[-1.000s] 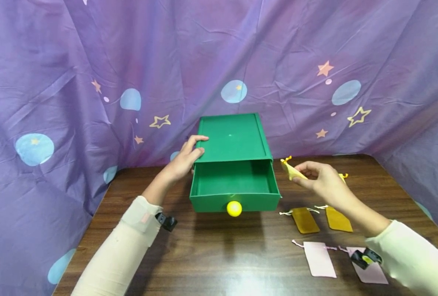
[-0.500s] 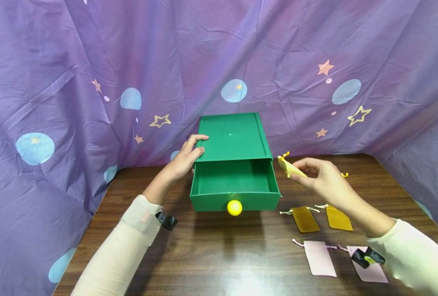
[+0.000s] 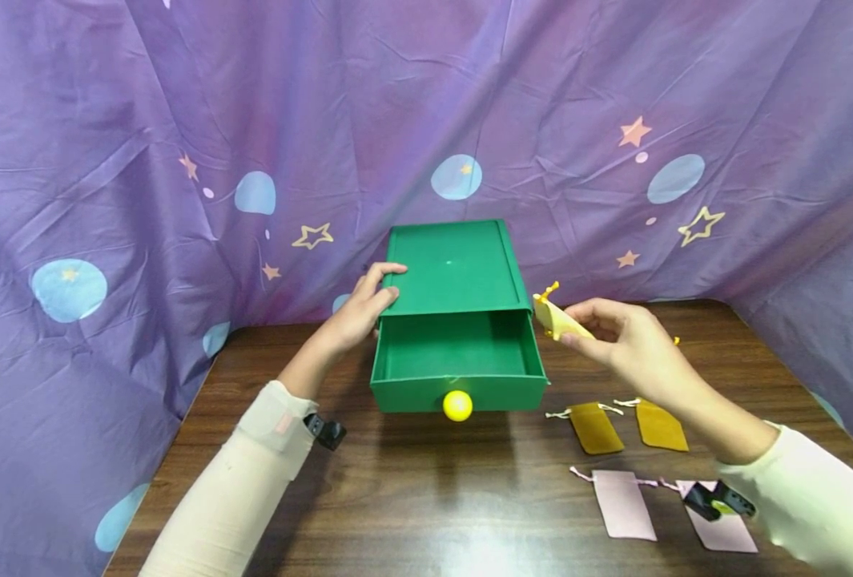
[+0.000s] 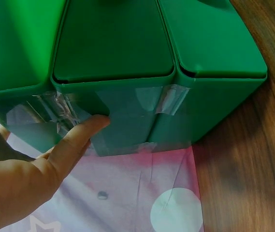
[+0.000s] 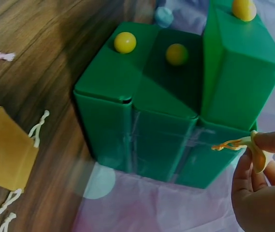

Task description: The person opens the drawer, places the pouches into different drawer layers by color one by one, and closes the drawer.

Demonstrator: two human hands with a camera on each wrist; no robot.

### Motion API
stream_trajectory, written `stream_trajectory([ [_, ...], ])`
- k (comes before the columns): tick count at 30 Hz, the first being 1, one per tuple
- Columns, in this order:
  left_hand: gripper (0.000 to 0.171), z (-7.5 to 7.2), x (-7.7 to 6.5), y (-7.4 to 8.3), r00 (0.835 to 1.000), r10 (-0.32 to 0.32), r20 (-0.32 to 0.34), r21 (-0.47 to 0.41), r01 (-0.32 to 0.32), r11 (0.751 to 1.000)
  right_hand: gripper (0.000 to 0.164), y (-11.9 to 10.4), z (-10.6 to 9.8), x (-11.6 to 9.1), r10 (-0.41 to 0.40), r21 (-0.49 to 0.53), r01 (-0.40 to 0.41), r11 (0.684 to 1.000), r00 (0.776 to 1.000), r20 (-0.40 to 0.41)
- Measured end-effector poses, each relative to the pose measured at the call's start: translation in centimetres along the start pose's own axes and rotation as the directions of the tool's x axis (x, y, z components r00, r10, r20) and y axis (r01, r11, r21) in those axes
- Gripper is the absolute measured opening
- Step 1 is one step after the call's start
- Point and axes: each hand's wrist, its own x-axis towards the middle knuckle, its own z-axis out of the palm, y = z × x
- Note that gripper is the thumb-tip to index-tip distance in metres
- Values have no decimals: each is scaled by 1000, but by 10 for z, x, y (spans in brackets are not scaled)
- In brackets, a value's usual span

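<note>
Pinching, right hand (image 3: 631, 340): pale yellow pouch (image 3: 557, 320) grasped by the fingers, held just right of the green drawer unit (image 3: 455, 276).
Touching, left hand (image 3: 354, 316): fingers unclenched, laid against the unit's left side.
Top drawer (image 3: 404, 397): pulled out at the unit's front.

This looks like a staged filming corner; which kind of building holds it cannot be told. Behind the green drawer unit (image 3: 451, 268) and round to both sides of it hangs a creased purple cloth (image 3: 390, 112), printed with stars and pale blue discs. Beneath the drawer unit spreads a dark wood-grain tabletop (image 3: 412, 489), with bright glare (image 3: 484, 557) in front of the unit. Small black cameras (image 3: 327, 433) on both pale sleeves (image 3: 231, 497), to the unit's front left and front right, suggest recording.
</note>
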Motion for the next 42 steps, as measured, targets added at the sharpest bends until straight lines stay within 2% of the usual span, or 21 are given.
stream_trajectory([
  [13,47,-2,2,4,1000,19,4,9,-19,1000,22,-27,3,3,-22,67,22,997,1000,-9],
  [27,47,-1,0,5,1000,18,-11,22,-17,1000,21,-43,20,10,-90,134,86,987,996,25],
  [35,47,-1,-1,4,1000,11,-9,29,-11,1000,23,-52,30,16,-72,102,65,993,995,70],
  [42,47,-1,-1,1,1000,4,-8,20,-4,1000,23,-61,43,28,-94,87,85,993,989,114],
])
